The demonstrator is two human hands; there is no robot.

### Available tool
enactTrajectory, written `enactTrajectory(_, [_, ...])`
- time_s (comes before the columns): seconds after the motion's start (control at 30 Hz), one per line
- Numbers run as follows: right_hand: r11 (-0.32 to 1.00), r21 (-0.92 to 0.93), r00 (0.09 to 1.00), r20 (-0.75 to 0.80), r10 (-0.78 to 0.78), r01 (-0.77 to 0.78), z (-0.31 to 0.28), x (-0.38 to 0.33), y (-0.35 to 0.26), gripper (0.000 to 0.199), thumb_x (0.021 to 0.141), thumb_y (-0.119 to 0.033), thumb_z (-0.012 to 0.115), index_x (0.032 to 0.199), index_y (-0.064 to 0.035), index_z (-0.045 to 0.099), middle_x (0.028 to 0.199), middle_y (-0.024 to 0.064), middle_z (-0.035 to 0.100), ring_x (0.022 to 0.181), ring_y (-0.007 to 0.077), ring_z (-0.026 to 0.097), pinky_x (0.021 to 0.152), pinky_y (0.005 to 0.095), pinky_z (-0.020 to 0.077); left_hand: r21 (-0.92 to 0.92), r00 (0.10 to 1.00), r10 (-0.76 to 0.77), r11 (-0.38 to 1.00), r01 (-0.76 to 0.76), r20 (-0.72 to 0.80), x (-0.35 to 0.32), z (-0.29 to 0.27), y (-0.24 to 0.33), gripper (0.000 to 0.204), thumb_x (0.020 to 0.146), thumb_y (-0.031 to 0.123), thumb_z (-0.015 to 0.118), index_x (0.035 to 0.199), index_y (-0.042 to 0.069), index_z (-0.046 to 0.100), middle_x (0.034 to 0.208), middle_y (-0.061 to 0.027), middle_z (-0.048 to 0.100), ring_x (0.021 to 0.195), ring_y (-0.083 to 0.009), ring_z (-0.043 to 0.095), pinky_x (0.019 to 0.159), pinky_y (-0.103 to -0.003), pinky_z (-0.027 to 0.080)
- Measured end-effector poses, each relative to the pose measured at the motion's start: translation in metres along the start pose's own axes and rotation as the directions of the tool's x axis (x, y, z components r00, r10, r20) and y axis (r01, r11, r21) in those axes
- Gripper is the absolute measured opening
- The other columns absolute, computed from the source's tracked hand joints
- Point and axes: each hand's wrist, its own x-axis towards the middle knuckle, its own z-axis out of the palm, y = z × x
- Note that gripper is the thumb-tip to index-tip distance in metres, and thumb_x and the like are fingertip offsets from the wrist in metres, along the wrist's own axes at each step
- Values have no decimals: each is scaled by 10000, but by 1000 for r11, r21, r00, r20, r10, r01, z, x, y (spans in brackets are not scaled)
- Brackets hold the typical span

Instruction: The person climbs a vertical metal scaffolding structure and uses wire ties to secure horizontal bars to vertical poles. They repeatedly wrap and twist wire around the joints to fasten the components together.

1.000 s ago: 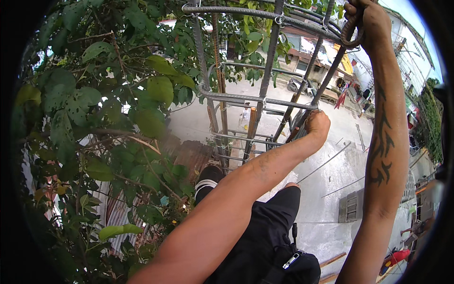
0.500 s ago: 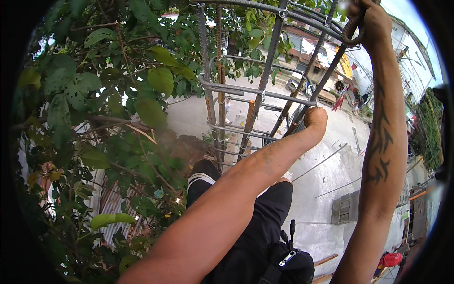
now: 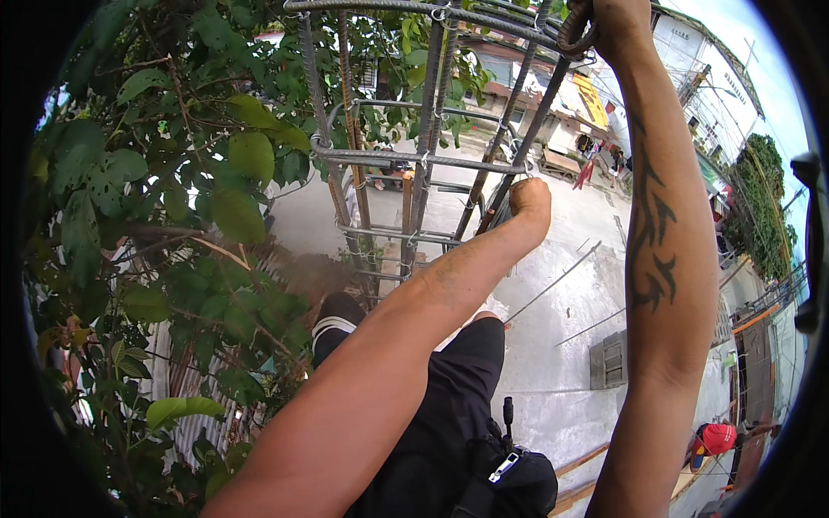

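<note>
I look down along a tall cage of steel reinforcing bars (image 3: pixel 414 160), upright bars tied with horizontal rings. My left hand (image 3: pixel 528 200) is closed around one slanting upright bar just below a ring. My right hand (image 3: pixel 617 22), on a tattooed forearm, grips a bar at the top ring of the cage. My foot in a black shoe with white stripes (image 3: pixel 332 321) rests against the cage lower down. I wear black shorts, and a black pouch (image 3: pixel 509 479) hangs at my waist.
Leafy branches (image 3: pixel 173 216) crowd the left side against the cage. Far below lies a concrete yard (image 3: pixel 553 345) with loose long bars (image 3: pixel 557 281) and a person in a red cap (image 3: pixel 715 439). Buildings and a street stand beyond.
Both hands keep their grips on the cage. The view has shifted a little, so the cage and my left hand sit further left in the picture.
</note>
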Motion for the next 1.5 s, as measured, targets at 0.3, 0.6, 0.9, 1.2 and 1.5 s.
enactTrajectory(0.3, [985, -169, 999, -35, -33, 26, -2, 7, 8, 234, 784, -137, 449, 562, -78, 492, 477, 35, 449, 394, 138, 388, 382, 299, 296, -430, 997, -1, 902, -34, -80, -83, -78, -78, 140, 756, 143, 572, 741, 62, 685, 758, -130, 678, 703, -280, 672, 613, -382, 541])
enactTrajectory(0.6, [357, -793, 764, 198, -614, 493, -6, 29, 38, 188, 797, -141, 461, 719, -24, 586, 664, 181, 597, 610, 334, 595, 567, 451, 462, -967, 985, -28, 196, -163, -172, -143, -116, -124, 164, 751, 157, 603, 715, -3, 593, 526, -39, 543, 481, -87, 477, 471, -267, 389])
enactTrajectory(0.9, [744, -531, 897, 77, -436, 407, -8, 9, 21, 302, 875, -193, 503, 1005, 75, 555, 884, 239, 635, 821, 373, 623, 772, 429, 467, -996, 997, -26, 45, -74, -76, -192, -85, -158, 160, 807, 144, 637, 760, -5, 605, 591, 7, 543, 537, -57, 461, 494, -231, 374])
enactTrajectory(1.2, [995, -84, 992, -115, -58, 48, 4, -9, -10, 236, 908, -209, 532, 964, 20, 544, 718, 95, 568, 665, 191, 530, 641, 345, 429, -974, 994, 70, -205, 100, 87, -183, -83, -117, 152, 836, 163, 649, 832, 12, 635, 654, 41, 510, 594, -31, 426, 532, -198, 338])
enactTrajectory(1.5, [990, 124, 998, -10, -67, 68, 1, -13, -9, 208, 934, -230, 521, 912, -23, 513, 625, -12, 480, 517, 98, 447, 474, 281, 364, -898, 902, 413, -341, 279, 123, -159, -93, -137, 163, 841, 144, 553, 881, -12, 570, 712, -21, 534, 677, -111, 490, 635, -246, 395])
